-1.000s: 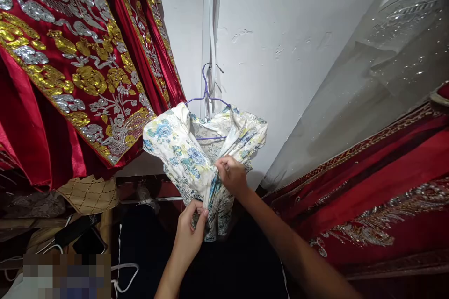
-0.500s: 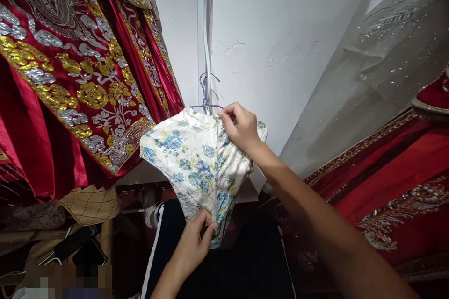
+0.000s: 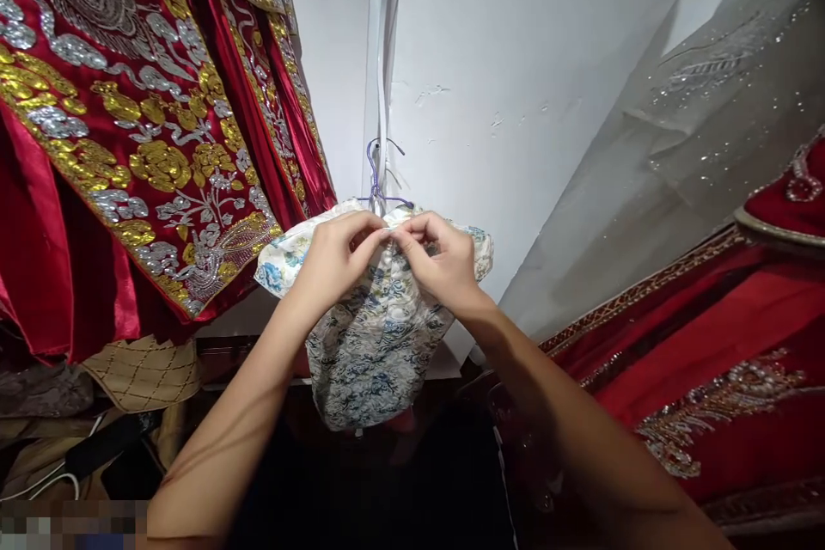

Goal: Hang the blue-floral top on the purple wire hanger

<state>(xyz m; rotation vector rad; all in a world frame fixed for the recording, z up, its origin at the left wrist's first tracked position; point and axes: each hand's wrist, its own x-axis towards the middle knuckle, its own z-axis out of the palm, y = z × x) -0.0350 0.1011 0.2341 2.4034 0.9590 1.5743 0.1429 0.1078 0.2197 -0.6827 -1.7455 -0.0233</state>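
A small white garment with a blue and yellow flower print (image 3: 370, 344) hangs on a purple wire hanger (image 3: 375, 180) against a white wall. Both my hands are at its collar, fingertips meeting at the top middle. My left hand (image 3: 335, 253) pinches the left side of the collar opening. My right hand (image 3: 438, 258) pinches the right side. The garment's lower part hangs loose below my wrists.
A red robe with gold and silver embroidery (image 3: 129, 146) hangs close on the left. Red embroidered fabric (image 3: 709, 344) and a sheer sequinned grey cloth (image 3: 709, 120) fill the right. A white cable duct (image 3: 385, 60) runs up the wall. Clutter and cables (image 3: 77, 455) lie at lower left.
My left hand let go of the garment's lower front and rose to the collar. My right hand stayed at the collar. The hem now hangs free.
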